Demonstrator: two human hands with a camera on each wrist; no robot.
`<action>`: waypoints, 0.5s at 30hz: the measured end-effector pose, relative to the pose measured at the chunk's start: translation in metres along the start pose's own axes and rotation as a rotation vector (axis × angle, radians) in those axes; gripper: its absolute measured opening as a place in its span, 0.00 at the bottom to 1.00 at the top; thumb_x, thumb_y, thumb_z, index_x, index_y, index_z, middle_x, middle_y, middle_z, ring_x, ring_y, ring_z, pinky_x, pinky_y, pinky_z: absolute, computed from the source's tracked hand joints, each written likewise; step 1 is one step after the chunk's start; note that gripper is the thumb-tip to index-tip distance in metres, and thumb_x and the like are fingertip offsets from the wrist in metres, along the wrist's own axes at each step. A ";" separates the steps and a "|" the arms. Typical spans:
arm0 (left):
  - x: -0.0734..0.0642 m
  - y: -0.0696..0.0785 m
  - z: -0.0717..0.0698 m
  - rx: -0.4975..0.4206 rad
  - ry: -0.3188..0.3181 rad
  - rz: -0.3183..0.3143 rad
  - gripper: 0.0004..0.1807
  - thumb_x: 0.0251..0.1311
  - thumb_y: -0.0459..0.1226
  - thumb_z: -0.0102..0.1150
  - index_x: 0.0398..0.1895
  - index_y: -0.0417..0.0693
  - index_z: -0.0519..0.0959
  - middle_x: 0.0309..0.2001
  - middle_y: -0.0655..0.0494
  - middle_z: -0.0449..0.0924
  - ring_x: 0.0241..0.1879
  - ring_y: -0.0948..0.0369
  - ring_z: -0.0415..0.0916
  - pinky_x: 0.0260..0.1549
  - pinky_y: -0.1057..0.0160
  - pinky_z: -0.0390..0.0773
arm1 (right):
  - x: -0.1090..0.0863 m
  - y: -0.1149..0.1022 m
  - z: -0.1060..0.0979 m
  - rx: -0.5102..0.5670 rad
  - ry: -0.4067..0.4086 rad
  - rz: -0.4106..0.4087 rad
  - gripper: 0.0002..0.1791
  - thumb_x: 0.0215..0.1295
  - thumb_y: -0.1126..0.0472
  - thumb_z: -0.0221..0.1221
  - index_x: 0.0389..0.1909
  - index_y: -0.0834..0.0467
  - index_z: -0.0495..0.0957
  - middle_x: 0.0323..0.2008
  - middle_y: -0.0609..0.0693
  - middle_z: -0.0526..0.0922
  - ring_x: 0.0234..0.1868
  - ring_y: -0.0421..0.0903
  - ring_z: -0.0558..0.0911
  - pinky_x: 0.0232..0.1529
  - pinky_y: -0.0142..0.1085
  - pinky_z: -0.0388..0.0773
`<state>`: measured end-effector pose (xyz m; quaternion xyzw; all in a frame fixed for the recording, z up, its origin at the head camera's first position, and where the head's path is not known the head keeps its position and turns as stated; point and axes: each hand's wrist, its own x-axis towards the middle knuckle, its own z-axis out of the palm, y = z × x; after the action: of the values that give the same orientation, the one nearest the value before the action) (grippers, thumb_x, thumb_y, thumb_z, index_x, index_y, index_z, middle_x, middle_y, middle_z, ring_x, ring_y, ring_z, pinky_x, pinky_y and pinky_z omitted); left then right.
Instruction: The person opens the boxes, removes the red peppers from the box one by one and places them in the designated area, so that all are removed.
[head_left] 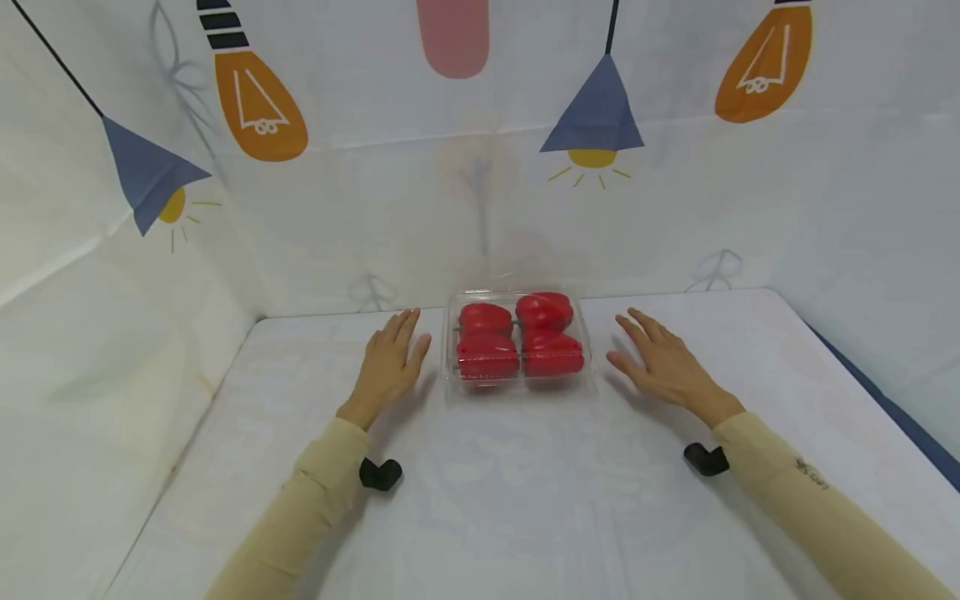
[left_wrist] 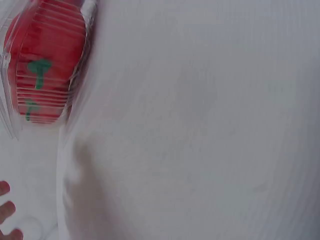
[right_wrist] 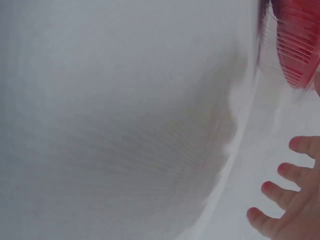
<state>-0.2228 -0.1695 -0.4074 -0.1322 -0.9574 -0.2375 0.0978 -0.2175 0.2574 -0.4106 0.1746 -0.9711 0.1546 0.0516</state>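
A clear plastic clamshell box (head_left: pixel 517 385) stands at the back middle of the white table, holding several red bell peppers (head_left: pixel 487 357) with green stems. My left hand (head_left: pixel 386 367) hovers just left of the box, fingers extended and thumb apart, holding nothing. On the other side, my right hand (head_left: pixel 667 367) is held over the table with spread fingers, a little way from the box. The left wrist view has the ribbed box side with red peppers (left_wrist: pixel 50 55) at its upper left. In the right wrist view the right hand's fingers (right_wrist: pixel 295 174) are spread, below the box's corner.
The white table (head_left: pixel 510 500) ends against a white cloth wall (head_left: pixel 360 225) printed with lamps and bulbs. Another cloth side closes in at the left. Dark blue edging (head_left: pixel 885 400) runs along the right edge. Black wrist mounts (head_left: pixel 380 474) sit under both sleeves.
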 end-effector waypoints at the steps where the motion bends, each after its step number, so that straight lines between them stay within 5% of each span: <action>1: 0.000 0.001 0.001 -0.071 -0.001 0.004 0.33 0.71 0.55 0.32 0.74 0.50 0.52 0.73 0.45 0.53 0.73 0.46 0.48 0.70 0.42 0.48 | 0.000 0.000 0.000 0.020 0.011 -0.010 0.38 0.68 0.39 0.47 0.72 0.56 0.53 0.72 0.61 0.52 0.68 0.67 0.57 0.62 0.66 0.55; 6: -0.001 0.005 0.007 -0.376 -0.039 0.001 0.31 0.73 0.52 0.31 0.74 0.48 0.50 0.73 0.48 0.51 0.74 0.50 0.46 0.71 0.46 0.49 | -0.001 -0.004 0.002 0.095 0.044 -0.043 0.33 0.71 0.43 0.45 0.71 0.56 0.56 0.71 0.58 0.54 0.67 0.65 0.61 0.59 0.66 0.59; 15: -0.005 0.017 0.025 -0.734 -0.122 -0.091 0.30 0.74 0.46 0.30 0.75 0.54 0.40 0.76 0.53 0.41 0.75 0.52 0.42 0.72 0.49 0.45 | -0.004 -0.015 0.005 0.210 0.071 -0.069 0.29 0.71 0.49 0.47 0.71 0.51 0.56 0.72 0.53 0.53 0.70 0.58 0.59 0.63 0.63 0.60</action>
<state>-0.2158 -0.1439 -0.4227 -0.1296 -0.8174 -0.5607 -0.0239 -0.2087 0.2435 -0.4112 0.2069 -0.9405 0.2597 0.0729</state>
